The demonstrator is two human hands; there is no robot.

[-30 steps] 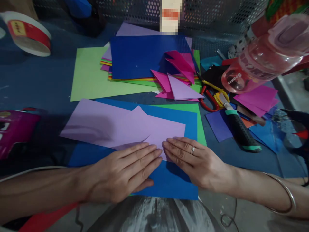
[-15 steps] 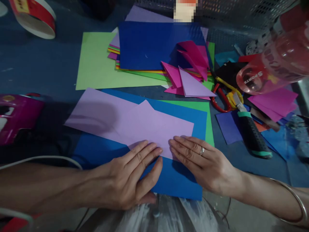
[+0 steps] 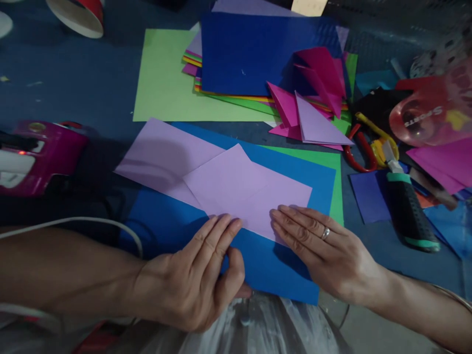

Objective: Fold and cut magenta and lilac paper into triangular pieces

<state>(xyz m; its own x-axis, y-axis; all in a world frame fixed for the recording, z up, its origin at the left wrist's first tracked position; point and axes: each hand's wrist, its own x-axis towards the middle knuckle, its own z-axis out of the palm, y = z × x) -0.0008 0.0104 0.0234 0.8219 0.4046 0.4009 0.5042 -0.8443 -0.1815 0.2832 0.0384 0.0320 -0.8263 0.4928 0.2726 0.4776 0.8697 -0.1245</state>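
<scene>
A long lilac paper strip [image 3: 155, 157] lies at a slant over a blue sheet [image 3: 273, 265]. On the strip rests a smaller lilac paper piece [image 3: 228, 177], its upper corner sticking out past the strip's far edge. My left hand [image 3: 206, 275] touches the near edge of the lilac paper with outstretched fingertips, the thumb bent below them. Flat on the strip's right end lie the fingers of my right hand [image 3: 324, 250], a ring on one of them. Neither hand grasps anything. Green paper [image 3: 336, 196] shows under the blue sheet's right side.
Behind are a stacked dark blue sheet [image 3: 243, 59], light green paper [image 3: 158, 73] and folded pink and lilac triangles [image 3: 320, 123]. To the right lie a utility knife [image 3: 411, 211], scissors [image 3: 363, 152] and a pink bottle [image 3: 424, 118]. A magenta device [image 3: 55, 157] and a white cable [image 3: 110, 223] are left.
The view has shifted, moving most things rightward and upward in the picture. My left hand has slid left along the paper's near edge, its thumb more bent. My right hand stays on the strip.
</scene>
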